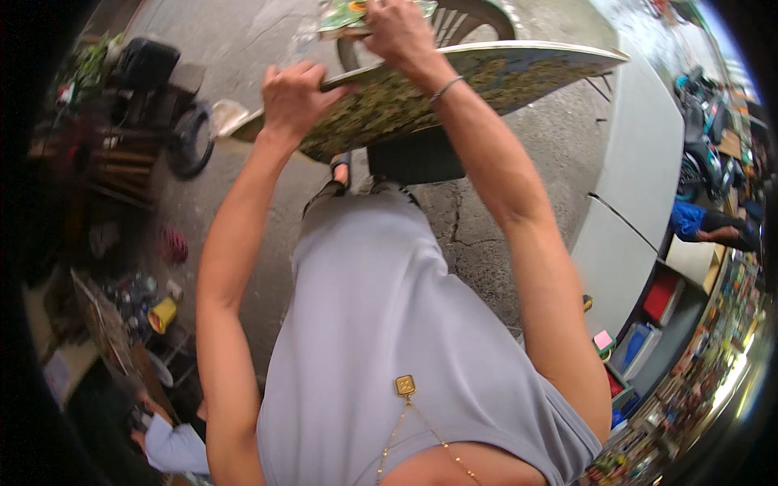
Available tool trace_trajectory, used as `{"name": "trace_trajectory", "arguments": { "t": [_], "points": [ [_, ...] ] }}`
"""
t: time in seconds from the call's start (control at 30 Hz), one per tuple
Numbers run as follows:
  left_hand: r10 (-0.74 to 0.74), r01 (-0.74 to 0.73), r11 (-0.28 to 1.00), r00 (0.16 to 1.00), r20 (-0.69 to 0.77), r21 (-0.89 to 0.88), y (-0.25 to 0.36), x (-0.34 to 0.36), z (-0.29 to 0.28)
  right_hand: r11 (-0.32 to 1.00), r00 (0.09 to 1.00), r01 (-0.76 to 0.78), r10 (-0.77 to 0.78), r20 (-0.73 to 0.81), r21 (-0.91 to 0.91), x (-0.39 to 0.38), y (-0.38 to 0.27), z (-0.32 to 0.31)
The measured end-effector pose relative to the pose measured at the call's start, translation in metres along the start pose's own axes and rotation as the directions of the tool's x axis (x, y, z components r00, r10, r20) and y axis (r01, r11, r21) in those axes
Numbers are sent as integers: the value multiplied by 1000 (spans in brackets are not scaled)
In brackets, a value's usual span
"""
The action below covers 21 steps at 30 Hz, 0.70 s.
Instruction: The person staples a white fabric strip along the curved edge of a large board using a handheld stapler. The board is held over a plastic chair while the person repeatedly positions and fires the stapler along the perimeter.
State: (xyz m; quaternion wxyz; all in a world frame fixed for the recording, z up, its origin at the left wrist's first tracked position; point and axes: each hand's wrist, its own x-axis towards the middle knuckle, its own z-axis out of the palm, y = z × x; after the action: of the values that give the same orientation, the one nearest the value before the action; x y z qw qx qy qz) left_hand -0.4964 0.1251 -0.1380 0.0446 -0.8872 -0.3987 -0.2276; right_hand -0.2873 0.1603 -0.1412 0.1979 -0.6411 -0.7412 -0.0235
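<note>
One mottled board point(389, 109) tilts across my feed's top: L hand point(290, 101) w/ fingers curled over its upper edge, thumb on near side; R hand point(401, 34) past that edge at a green-patterned item point(340, 18), fingers blurred, so I can't tell if pinching. Brown chair point(498, 20) just behind, white table point(640, 146) to R, motorbike point(711, 158) far R.

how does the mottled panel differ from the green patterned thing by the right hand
The mottled panel looks much longer than the green patterned thing, which the picture's top edge cuts off. The panel's face is dull green-brown; the patterned thing is brighter, with an orange patch. The left hand grips the panel, while the right hand is at the patterned thing. Both show green.
</note>
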Motion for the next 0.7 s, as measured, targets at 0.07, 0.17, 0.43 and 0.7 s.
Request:
{"name": "trace_trajectory", "arguments": {
  "t": [0.07, 0.17, 0.43, 0.7],
  "points": [
    [-11, 12, 1000, 1000, 29, -25, -2, 0, 3, 991, 999, 38, -36, 18, -131, 1, 4, 2],
    [10, -10, 1000, 998, 56, -4, -5, -2, -5, 991, 999, -15, 18, 28, -133, -3, 7, -2],
    [17, -18, 1000, 999, 34, 24, -31, -27, -25, 998, 1000, 17, -17, 7, -58, -5, 0, -7],
    [-131, 166, 975, 966, 224, -147, -64, -39, -39, 996, 997, -81, 82, -8, 25, -4, 4, 5]
  ]
}}
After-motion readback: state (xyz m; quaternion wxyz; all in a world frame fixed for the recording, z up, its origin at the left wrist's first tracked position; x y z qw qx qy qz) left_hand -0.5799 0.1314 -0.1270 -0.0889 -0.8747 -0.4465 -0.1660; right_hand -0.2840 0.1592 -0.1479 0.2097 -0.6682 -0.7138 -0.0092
